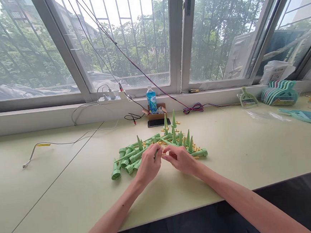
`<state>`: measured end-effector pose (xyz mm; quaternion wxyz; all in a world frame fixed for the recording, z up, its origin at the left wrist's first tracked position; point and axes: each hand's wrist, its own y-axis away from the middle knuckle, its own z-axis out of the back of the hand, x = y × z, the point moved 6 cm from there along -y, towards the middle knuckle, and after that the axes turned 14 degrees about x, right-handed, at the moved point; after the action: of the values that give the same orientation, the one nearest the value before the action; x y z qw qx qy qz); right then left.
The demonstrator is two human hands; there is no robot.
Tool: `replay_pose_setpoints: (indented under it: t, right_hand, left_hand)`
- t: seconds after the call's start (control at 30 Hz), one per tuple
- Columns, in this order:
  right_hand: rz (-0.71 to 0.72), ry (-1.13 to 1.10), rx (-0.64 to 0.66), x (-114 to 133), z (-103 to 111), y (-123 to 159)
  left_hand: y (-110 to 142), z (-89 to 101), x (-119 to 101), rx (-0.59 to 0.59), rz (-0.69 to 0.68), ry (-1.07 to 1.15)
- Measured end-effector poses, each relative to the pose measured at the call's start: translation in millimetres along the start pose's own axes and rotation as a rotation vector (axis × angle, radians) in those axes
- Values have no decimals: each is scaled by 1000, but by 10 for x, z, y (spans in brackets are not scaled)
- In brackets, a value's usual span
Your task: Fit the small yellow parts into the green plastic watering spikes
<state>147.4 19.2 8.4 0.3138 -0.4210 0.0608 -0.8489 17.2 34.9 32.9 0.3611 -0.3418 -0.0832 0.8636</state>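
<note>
My left hand [150, 163] is closed, with a bit of a green plastic watering spike [155, 153] showing between its fingers. Thumb and fingers of my right hand [182, 159] pinch close beside it, at a small yellow plastic valve piece [163, 155]; the fingers partly hide it. Around both hands spreads a pile of green spikes. Those on the left, such as one capped spike [116, 172], lie loose or lean. Several at the back and right stand point up, among them a tall spike [173, 119]. Small yellow parts [198, 149] lie among them on the right.
Behind the pile are a black phone [158, 122], a small cardboard box [162, 115] and a blue bottle [151, 100]. Cables [193, 108] run along the sill and table [71, 209]. Small dustpans [279, 94] and a teal flat piece [306, 116] lie at the right.
</note>
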Motion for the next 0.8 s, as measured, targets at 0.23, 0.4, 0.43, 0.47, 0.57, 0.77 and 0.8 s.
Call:
replay_pose_setpoints:
  t: [0.23,0.4,0.43,0.47,0.57,0.77,0.8]
  right_hand:
    - [7,-41,20,4,-10,-1]
    - [21,-36,3,-8,-9,-2]
    - [24,-33,0,-9,-9,-1]
    - [26,-30,-1,-10,-8,0]
    - [23,-23,8,-12,-11,2]
    - [18,23,0,-4,-6,-8]
    - [18,30,-3,-3,-4,-10]
  left_hand:
    - [1,-6,7,7,18,23]
    - [7,-21,19,19,9,18]
    - [7,-23,18,22,7,15]
    - [6,-24,17,23,6,12]
    - [3,-26,9,27,3,4]
    - [-1,-27,11,33,8,10]
    - [-1,-27,12,35,9,10]
